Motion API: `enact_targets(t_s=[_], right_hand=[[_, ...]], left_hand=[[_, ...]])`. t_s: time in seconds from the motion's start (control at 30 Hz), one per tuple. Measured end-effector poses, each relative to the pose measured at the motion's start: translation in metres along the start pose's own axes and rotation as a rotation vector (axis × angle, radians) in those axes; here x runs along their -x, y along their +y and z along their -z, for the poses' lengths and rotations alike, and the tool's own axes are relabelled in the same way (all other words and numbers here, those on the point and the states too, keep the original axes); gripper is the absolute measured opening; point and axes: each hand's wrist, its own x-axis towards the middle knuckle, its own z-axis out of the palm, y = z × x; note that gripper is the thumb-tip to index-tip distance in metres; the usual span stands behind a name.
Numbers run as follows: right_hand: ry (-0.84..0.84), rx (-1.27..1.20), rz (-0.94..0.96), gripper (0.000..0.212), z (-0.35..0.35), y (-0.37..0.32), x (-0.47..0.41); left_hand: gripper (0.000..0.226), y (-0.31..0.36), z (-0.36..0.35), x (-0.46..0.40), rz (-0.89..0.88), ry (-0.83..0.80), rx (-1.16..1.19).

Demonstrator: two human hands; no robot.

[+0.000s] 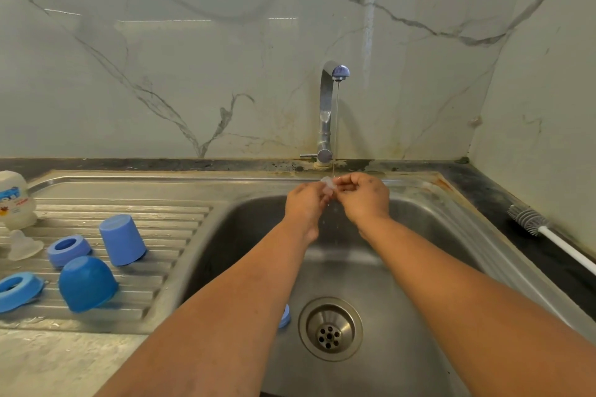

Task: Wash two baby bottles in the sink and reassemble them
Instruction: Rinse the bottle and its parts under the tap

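A: Where are the person's hands?

B: Both are stretched out over the sink [429, 235], close together under the thin stream from the tap [327, 113]. The left hand [304, 206] and the right hand [366, 198] hold a small clear teat [327, 185] between them, right where the water lands.

A: How do the fingers lie?

B: On both hands they are curled in, and the fingertips pinch the teat from either side. The piece is small and see-through, so its exact shape is hard to tell.

A: And the other bottle parts?

B: They are on the ribbed draining board [129, 267] to the left. A tall blue cap [122, 240] and a rounder blue cap [87, 284] stand mouth down. A blue screw ring [68, 250] lies between them, a little to the left, and a second blue ring [17, 290] lies at the left edge. A second clear teat [23, 245] sits near a white bottle [14, 200] at the far left. A small blue piece [285, 316] shows in the basin beside the left forearm, just left of the drain [329, 329].

A: Anything on the right?

B: A bottle brush [545, 232] with a white handle lies on the dark tabletop [483, 190] along the wall.
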Motion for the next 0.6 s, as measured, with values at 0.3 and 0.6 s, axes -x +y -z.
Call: enact_targets(t_s=[0.3,0.6], right_hand=[[-0.057,0.018,-0.061,0.014,0.0049,0.0028,-0.0027],[-0.061,-0.098,-0.176,0.031,0.0020,0.0050,-0.0046]], left_hand=[[0.010,-0.0017,-0.0009,0.0015,-0.113,-0.016,-0.109],[0.037,-0.0031,0.0033,-0.0023,-0.303,0.043,-0.423]])
